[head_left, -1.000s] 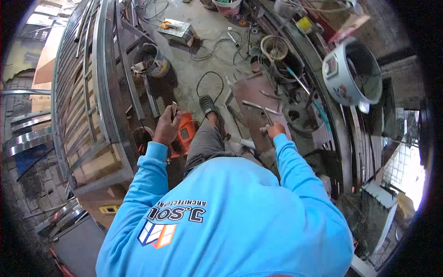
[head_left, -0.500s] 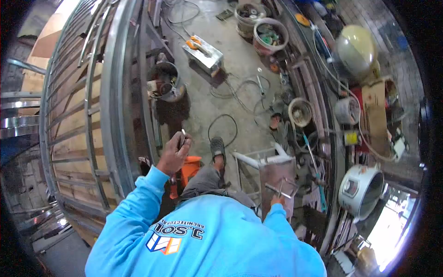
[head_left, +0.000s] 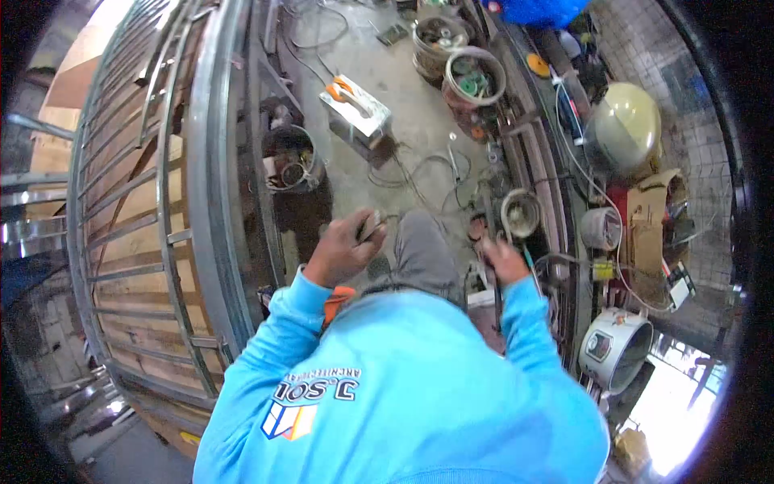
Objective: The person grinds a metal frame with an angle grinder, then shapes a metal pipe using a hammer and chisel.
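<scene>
My left hand is raised in front of my body, left of my bent knee. Its fingers are curled around a small stick with a whitish tip, too small to name surely. My right hand reaches forward on the right, near a round bucket. It is smeared by motion, and whether it holds anything cannot be made out. Just below it, part of a stool's flat top shows, mostly hidden by my arm and body. An orange object lies behind my left wrist.
A metal box with an orange handle stands on the concrete floor, with cables beside it. A dark bucket is at left, by a long metal-framed grille. Two buckets stand farther ahead. White and cream drums line the right.
My body has shifted right and my knee has come up. The left hand moved right and forward; the right hand lifted forward from the metal tool at the stool top, which no longer shows clearly.
</scene>
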Demonstrator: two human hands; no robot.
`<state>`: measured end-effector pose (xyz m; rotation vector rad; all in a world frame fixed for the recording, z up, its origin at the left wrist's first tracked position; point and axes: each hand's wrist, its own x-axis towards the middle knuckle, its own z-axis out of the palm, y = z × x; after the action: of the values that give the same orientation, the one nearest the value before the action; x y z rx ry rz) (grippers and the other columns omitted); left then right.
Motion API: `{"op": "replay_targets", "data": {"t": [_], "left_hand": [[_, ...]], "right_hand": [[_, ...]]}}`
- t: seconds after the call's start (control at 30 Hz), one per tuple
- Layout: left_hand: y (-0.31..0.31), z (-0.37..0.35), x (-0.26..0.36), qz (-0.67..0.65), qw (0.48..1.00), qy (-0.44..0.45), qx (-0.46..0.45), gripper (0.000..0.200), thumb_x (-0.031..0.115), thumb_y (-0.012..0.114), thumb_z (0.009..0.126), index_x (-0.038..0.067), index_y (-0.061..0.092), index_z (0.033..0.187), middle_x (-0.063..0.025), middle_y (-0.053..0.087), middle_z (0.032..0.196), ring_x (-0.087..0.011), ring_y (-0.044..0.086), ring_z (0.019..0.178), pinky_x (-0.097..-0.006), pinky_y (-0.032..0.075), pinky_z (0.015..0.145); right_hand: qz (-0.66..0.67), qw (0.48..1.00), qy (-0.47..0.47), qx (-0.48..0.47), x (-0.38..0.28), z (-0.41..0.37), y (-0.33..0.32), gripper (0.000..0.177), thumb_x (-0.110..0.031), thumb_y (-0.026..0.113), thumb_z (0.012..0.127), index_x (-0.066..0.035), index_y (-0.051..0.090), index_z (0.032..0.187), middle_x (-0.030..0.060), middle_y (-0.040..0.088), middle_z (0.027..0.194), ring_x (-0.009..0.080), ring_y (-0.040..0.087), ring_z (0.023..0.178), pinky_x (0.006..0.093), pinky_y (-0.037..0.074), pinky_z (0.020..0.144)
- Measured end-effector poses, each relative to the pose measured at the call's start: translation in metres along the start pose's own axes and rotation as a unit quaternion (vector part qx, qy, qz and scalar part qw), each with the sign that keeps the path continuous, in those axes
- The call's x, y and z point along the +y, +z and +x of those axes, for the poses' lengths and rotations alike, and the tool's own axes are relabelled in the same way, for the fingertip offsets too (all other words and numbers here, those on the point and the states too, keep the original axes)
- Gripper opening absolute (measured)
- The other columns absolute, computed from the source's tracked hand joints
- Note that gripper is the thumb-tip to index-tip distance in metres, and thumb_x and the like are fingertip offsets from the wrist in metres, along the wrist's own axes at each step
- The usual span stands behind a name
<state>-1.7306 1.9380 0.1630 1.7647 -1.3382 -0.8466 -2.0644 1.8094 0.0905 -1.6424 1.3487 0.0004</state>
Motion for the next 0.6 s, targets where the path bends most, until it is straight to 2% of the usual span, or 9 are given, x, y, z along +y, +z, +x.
{"op": "replay_targets", "data": {"t": [0.03,0.13,0.17,0.23,0.27,0.33,0.4,0.53,0.6], "left_hand": [[0.003,0.017,0.011,-0.003,0.999,0.015,-0.031,0.022,0.019,0.064,0.088,0.003,0.061,0.102,-0.0116,0.065,0.08,-0.0219,0.063,0.073,-0.0332,0.049,0.068],[0.018,0.089,0.036,-0.02,0.994,0.088,-0.065,0.034,0.016,0.071,0.082,0.004,0.059,0.111,-0.0157,0.067,0.095,-0.0271,0.066,0.083,-0.0351,0.051,0.074],[0.023,0.117,0.041,-0.026,0.991,0.125,-0.049,0.039,0.015,0.073,0.079,0.004,0.058,0.113,-0.016,0.066,0.099,-0.0278,0.065,0.085,-0.0353,0.051,0.076],[0.027,0.176,0.048,-0.027,0.984,0.171,-0.046,0.051,0.013,0.079,0.073,0.003,0.057,0.118,-0.0164,0.064,0.109,-0.028,0.065,0.091,-0.0347,0.051,0.08],[0.027,0.203,0.052,-0.026,0.985,0.167,-0.029,0.05,0.013,0.079,0.074,0.003,0.057,0.118,-0.0161,0.064,0.108,-0.0271,0.065,0.092,-0.0346,0.051,0.08],[0.027,0.249,0.061,-0.024,0.987,0.16,-0.011,0.048,0.014,0.079,0.075,0.002,0.057,0.117,-0.0155,0.065,0.106,-0.0253,0.065,0.092,-0.0345,0.051,0.079],[0.024,0.286,0.07,-0.058,0.987,0.148,-0.004,0.044,0.018,0.079,0.076,0.002,0.059,0.111,-0.0146,0.065,0.094,-0.0242,0.065,0.083,-0.0349,0.051,0.074],[0.011,0.341,0.085,-0.045,0.979,0.188,0.064,0.044,0.026,0.083,0.072,0.002,0.06,0.101,-0.0146,0.064,0.081,-0.0281,0.065,0.071,-0.0358,0.051,0.064],[-0.002,0.365,0.088,-0.014,0.972,0.215,0.096,0.043,0.027,0.083,0.071,0.002,0.06,0.098,-0.0134,0.063,0.076,-0.028,0.064,0.068,-0.0357,0.051,0.062]], "right_hand": [[0.013,0.999,-0.042,0.012,0.012,0.037,-0.001,0.067,-0.058,0.051,0.091,0.003,0.058,0.117,0.0213,0.066,0.102,0.0352,0.063,0.097,0.0412,0.048,0.084],[0.014,0.965,-0.255,-0.066,-0.061,0.096,-0.037,0.043,-0.04,0.049,0.098,-0.001,0.059,0.113,0.0111,0.065,0.093,0.0191,0.061,0.076,0.0306,0.049,0.064],[0.134,0.964,-0.192,-0.123,-0.113,0.104,-0.053,0.043,-0.04,0.048,0.098,-0.002,0.059,0.114,0.01,0.065,0.094,0.0181,0.06,0.075,0.0304,0.049,0.064],[0.202,0.941,-0.237,-0.132,-0.164,0.143,-0.07,0.044,-0.041,0.047,0.099,-0.003,0.06,0.115,0.0082,0.065,0.093,0.0159,0.058,0.072,0.029,0.048,0.063],[0.15,0.925,-0.34,-0.084,-0.177,0.163,-0.079,0.045,-0.042,0.046,0.099,-0.003,0.06,0.116,0.0074,0.065,0.092,0.0145,0.057,0.071,0.0278,0.047,0.062],[0.159,0.918,-0.35,-0.097,-0.202,0.193,-0.103,0.047,-0.044,0.045,0.1,-0.004,0.06,0.117,0.0061,0.065,0.09,0.0128,0.056,0.069,0.0264,0.046,0.061],[0.264,0.924,-0.169,-0.219,-0.229,0.214,-0.135,0.049,-0.045,0.043,0.1,-0.004,0.06,0.119,0.0052,0.064,0.089,0.012,0.057,0.07,0.0259,0.047,0.061],[0.385,0.861,-0.114,-0.311,-0.254,0.251,-0.172,0.042,-0.042,0.042,0.101,-0.006,0.059,0.111,0.0016,0.057,0.076,0.0076,0.049,0.054,0.022,0.039,0.048],[0.377,0.866,-0.127,-0.303,-0.259,0.278,-0.177,0.041,-0.042,0.042,0.101,-0.005,0.057,0.107,0.002,0.056,0.074,0.0071,0.044,0.048,0.0215,0.036,0.045]]}}
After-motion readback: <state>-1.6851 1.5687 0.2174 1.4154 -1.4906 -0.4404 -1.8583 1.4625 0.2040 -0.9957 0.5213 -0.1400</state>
